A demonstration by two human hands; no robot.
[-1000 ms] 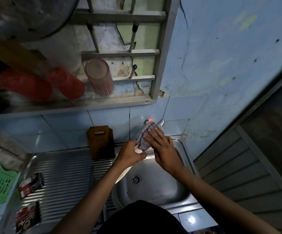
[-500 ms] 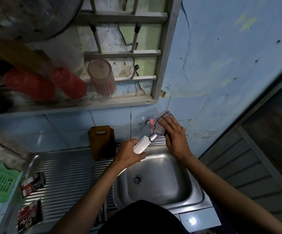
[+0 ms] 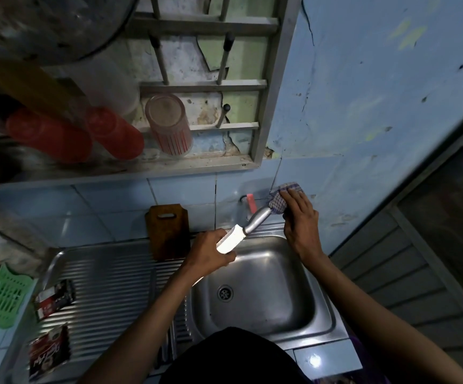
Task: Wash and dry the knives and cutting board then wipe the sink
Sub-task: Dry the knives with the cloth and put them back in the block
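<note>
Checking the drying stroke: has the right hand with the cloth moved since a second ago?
Yes. The right hand, gripping the checked cloth, has slid up and right, away from the left hand, past the red tap, toward the knife's far end.

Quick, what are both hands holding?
Left hand: closed, gripping the white-handled steel knife.
Right hand: closed, pinching the checked cloth around the knife's tip.

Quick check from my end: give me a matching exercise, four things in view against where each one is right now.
Things:
1. white-handled knife
2. checked cloth
3. brown wooden cutting board
4. green plastic basket

Places:
A. far left of the counter
B. gripped in left hand
C. leaning on the tiled wall
D. under right hand at the knife's far end

Pairs: 1-B, 2-D, 3-C, 4-A
</note>
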